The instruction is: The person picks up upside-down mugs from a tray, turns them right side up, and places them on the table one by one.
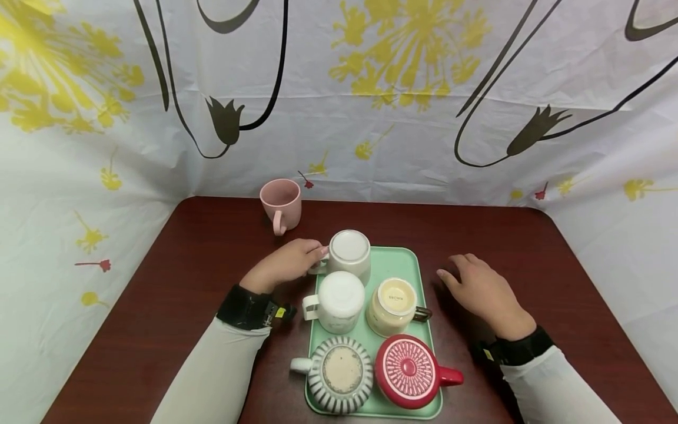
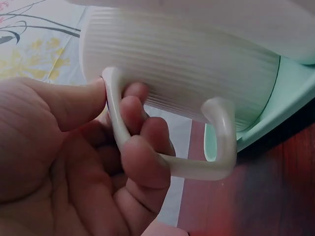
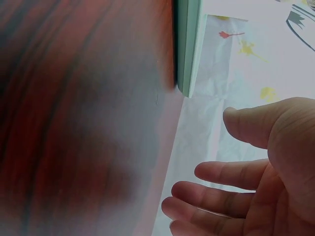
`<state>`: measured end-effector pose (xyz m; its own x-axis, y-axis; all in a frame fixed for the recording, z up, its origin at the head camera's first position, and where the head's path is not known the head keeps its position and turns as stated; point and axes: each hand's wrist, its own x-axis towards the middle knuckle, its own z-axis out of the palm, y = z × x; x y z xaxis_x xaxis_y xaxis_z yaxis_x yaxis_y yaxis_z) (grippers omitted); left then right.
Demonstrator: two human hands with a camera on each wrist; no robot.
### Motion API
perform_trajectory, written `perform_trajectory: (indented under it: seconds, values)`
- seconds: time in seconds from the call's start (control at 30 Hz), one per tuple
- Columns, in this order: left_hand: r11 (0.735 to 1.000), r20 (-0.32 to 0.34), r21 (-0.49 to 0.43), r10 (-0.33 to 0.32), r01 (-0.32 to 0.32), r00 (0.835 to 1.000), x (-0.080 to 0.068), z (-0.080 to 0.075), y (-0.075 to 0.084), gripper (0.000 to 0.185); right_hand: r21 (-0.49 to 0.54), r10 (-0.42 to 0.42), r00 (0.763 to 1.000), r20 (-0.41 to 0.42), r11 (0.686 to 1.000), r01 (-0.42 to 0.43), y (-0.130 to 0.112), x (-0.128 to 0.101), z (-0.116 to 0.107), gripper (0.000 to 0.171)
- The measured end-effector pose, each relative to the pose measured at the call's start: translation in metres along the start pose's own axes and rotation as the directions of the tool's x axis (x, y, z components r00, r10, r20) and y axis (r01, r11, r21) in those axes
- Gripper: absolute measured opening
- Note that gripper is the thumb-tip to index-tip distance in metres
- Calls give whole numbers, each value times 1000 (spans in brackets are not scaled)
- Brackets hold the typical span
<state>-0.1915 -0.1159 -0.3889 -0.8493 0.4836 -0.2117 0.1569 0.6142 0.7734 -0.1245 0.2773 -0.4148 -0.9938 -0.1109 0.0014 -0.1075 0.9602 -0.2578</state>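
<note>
Nearest you on the mint-green tray (image 1: 424, 306) sit two upturned pieces side by side: a grey-striped mug (image 1: 339, 372) with its handle pointing left off the tray, and a red ribbed mug (image 1: 409, 371) with its handle pointing right. Behind them stand a plain white mug (image 1: 339, 300), handle to the left, and a cream mug (image 1: 394, 306) with a dark handle to the right (all four are bottom-up).

At the tray's far left corner is the white ribbed mug (image 1: 350, 253), also upside down, its long axis upright and its handle pointing left toward your left hand (image 1: 286, 264). Your fingers (image 2: 142, 162) curl through that handle (image 2: 197, 167) and your thumb presses its upper end, so you are gripping it; the left wrist view shows the mug resting at the tray's edge.

Your right hand (image 1: 484, 291) rests on the dark red table (image 1: 159, 294) just right of the tray, fingers relaxed and holding nothing.

Farthest off, a pink mug (image 1: 281, 204) stands upright by the table's far edge.
</note>
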Motion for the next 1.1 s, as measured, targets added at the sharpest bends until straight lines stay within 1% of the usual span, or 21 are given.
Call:
perform_trajectory:
  seconds: [0.13, 0.37, 0.47, 0.57, 0.7, 0.8, 0.9, 0.97, 1.03, 1.1]
  values:
    - [999, 35, -32, -14, 15, 999, 0, 0, -2, 36, 0, 9, 1000, 11, 1000, -9, -1, 1, 0, 53]
    - [998, 54, -70, 2, 2, 999, 1, 2, -3, 37, 2, 14, 1000, 18, 1000, -14, -1, 1, -1, 53]
    - [997, 53, -78, 8, -4, 999, 2, 4, -3, 39, 1, 14, 1000, 19, 1000, -14, 0, 1, -1, 53]
    - [997, 32, -74, 15, -13, 999, 2, 5, -5, 40, 4, 13, 1000, 21, 1000, -13, -1, 1, -1, 53]
    - [997, -15, -82, 13, -14, 1000, 2, 7, -4, 42, 8, 10, 1000, 22, 1000, -11, -2, 1, -2, 54]
    - [991, -50, -135, -13, 6, 999, 2, 7, -2, 45, 6, 9, 1000, 24, 1000, -9, -3, 0, -3, 54]
    - [975, -68, -222, -45, 29, 997, 2, 5, 0, 46, 6, 11, 1000, 24, 1000, -11, -2, -1, -4, 54]
    - [956, -73, -293, -54, 31, 996, 1, 3, 3, 46, 8, 9, 1000, 24, 1000, -9, -2, -1, -4, 54]
    - [928, -75, -372, -43, 12, 996, 0, 0, 7, 44, 12, 8, 1000, 25, 1000, -8, -2, -1, -4, 54]
    - [883, -69, -470, -21, -14, 997, -1, -3, 14, 41, 15, 6, 1000, 25, 1000, -7, -2, -1, -4, 54]
